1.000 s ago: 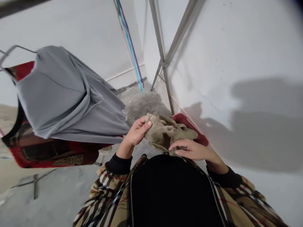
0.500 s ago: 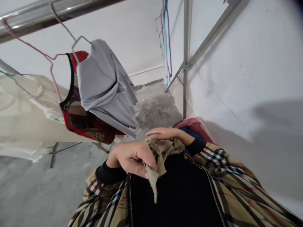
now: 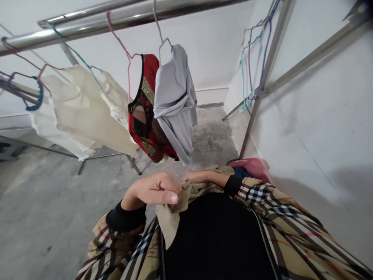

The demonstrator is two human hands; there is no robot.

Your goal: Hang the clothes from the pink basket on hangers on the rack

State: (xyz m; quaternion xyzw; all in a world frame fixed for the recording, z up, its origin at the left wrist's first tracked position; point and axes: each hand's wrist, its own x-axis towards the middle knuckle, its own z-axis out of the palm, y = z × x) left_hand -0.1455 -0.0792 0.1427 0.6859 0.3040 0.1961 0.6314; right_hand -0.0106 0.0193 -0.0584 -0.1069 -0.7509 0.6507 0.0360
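Observation:
My left hand (image 3: 154,190) is closed in a fist on a crumpled khaki cloth (image 3: 170,217), and a flap of it hangs down over my front. My right hand (image 3: 205,178) lies flat across the cloth's upper folds, its fingertips reaching towards my left fist. Most of the cloth is bunched between my hands against a black bib-like front (image 3: 215,241). Plaid sleeves with black cuffs (image 3: 125,217) cover both forearms. Beyond my right hand sits a pink plastic basket (image 3: 253,166) holding something navy (image 3: 240,172).
Wire hangers on a steel rail (image 3: 116,19) carry a grey top (image 3: 175,101), a red and black patterned garment (image 3: 142,112) and a cream garment (image 3: 84,109). A metal rack upright (image 3: 269,66) stands by the white wall (image 3: 314,97), above a concrete floor (image 3: 58,210).
The view has tilted upwards, bringing the rail and hanging clothes fully into sight. My hands have drawn closer together, and the khaki cloth now sits bunched against my front, with my left hand closed on it.

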